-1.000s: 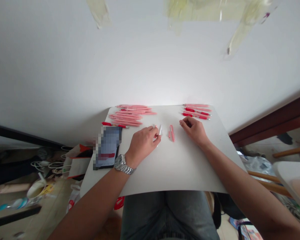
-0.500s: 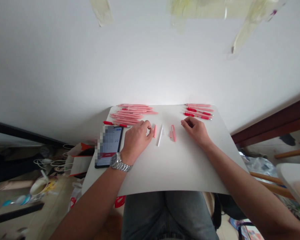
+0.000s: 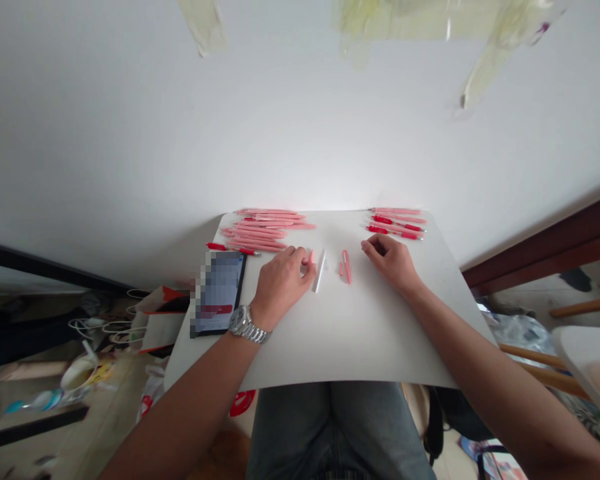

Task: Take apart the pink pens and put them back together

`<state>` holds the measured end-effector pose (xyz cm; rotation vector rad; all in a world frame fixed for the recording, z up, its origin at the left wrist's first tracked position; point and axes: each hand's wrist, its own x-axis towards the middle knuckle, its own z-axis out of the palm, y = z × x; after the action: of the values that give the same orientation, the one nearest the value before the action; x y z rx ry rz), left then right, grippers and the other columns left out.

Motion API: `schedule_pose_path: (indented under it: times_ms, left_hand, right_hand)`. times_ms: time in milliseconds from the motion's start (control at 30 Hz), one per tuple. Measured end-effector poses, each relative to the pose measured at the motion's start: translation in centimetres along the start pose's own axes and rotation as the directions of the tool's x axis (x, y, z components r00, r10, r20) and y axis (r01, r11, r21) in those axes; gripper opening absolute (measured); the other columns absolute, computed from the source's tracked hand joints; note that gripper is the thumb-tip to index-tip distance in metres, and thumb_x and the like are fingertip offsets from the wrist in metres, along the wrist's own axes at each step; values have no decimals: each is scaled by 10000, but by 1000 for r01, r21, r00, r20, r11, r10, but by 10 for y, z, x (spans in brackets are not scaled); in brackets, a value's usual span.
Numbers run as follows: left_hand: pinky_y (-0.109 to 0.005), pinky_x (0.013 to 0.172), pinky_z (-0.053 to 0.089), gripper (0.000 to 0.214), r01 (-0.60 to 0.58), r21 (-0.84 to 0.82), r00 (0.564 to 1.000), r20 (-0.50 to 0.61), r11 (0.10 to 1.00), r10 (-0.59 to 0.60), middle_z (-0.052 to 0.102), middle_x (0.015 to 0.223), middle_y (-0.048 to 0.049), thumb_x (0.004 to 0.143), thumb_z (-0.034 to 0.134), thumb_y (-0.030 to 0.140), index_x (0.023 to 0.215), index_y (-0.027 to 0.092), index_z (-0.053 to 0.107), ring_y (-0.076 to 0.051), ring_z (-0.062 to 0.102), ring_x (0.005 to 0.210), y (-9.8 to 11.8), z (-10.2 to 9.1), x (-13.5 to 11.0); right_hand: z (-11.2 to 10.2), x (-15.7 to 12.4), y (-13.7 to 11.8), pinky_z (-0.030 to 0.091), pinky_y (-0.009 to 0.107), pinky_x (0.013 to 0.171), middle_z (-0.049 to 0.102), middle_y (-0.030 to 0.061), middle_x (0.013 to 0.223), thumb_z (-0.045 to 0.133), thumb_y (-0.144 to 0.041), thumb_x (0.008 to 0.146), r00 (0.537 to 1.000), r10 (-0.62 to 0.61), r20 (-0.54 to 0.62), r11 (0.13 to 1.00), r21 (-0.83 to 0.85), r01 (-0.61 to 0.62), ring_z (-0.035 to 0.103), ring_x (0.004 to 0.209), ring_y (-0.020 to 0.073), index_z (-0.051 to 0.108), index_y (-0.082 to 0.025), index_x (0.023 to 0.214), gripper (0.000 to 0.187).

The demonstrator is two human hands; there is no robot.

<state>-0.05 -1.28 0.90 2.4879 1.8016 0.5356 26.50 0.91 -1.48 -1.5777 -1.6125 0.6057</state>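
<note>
My left hand [image 3: 286, 279], with a metal watch at the wrist, has thumb and fingers closed around a short pink pen part [image 3: 312, 255]; its tip shows above the thumb. Just right of those fingers lies a slim white pen refill [image 3: 320, 272]. Farther right are a longer pink pen part [image 3: 347, 267] and a small pink piece [image 3: 341, 269]. My right hand [image 3: 391, 261] rests on the table with thumb and index finger pinched together. Whatever may be between them is too small to make out.
Several pink pens [image 3: 260, 230] lie in a pile at the back left, with a red pen [image 3: 220, 247] below them. More pink and red pens [image 3: 397, 220] lie back right. A phone [image 3: 220, 293] is at the left edge of the white table [image 3: 340, 347], which meets the wall [image 3: 300, 133].
My left hand has moved slightly right and toward me, and its fingers have closed on the short pink pen part. My right hand has stayed in place.
</note>
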Motion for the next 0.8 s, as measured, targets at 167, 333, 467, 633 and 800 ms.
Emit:
schedule_pose_path:
  times_ms: [167, 333, 467, 633, 800]
  left_hand:
    - [-328, 624, 343, 131, 39, 13, 999, 38, 999, -39, 697, 929, -23, 1000, 596, 332, 908, 239, 587, -209, 645, 819, 0, -1, 1]
    - [-335, 623, 332, 141, 39, 35, 999, 21, 999, -40, 688, 904, -20, 997, 584, 328, 889, 238, 577, -209, 636, 795, -1, 0, 1]
    - [-340, 626, 330, 125, 43, 37, 999, 10, 998, -44, 684, 888, -15, 993, 588, 313, 893, 238, 579, -209, 646, 812, -3, 2, 3]
    - [-338, 614, 316, 127, 48, 32, 999, -10, 998, -48, 687, 891, -10, 988, 604, 320, 894, 238, 578, -205, 651, 796, -4, 3, 4]
    - [-342, 608, 305, 144, 40, 30, 999, -29, 999, -39, 685, 878, -2, 985, 620, 328, 881, 239, 575, -207, 656, 797, -4, 4, 4]
  right_hand:
    - [1, 0, 2, 333, 292, 588, 510, -29, 641, 610, -530, 918, 1000, 2, 1, 1000, 5, -2, 423, 600, 132, 607, -206, 781, 352]
    - [0, 0, 1, 330, 290, 593, 499, -30, 644, 610, -514, 919, 1000, 6, 1, 1000, 3, -6, 419, 604, 132, 607, -206, 780, 339]
    - [0, 0, 0, 329, 288, 596, 498, -29, 642, 607, -506, 922, 1000, 3, 0, 1000, -1, -3, 423, 606, 135, 603, -207, 779, 331]
    - [0, -1, -2, 347, 284, 607, 539, -29, 657, 602, -490, 929, 1000, 3, 31, 999, -35, -2, 435, 614, 134, 600, -212, 788, 312]
    - [0, -7, -8, 363, 279, 622, 599, -23, 684, 596, -466, 945, 993, -59, 99, 990, -120, 70, 460, 621, 133, 589, -218, 784, 296]
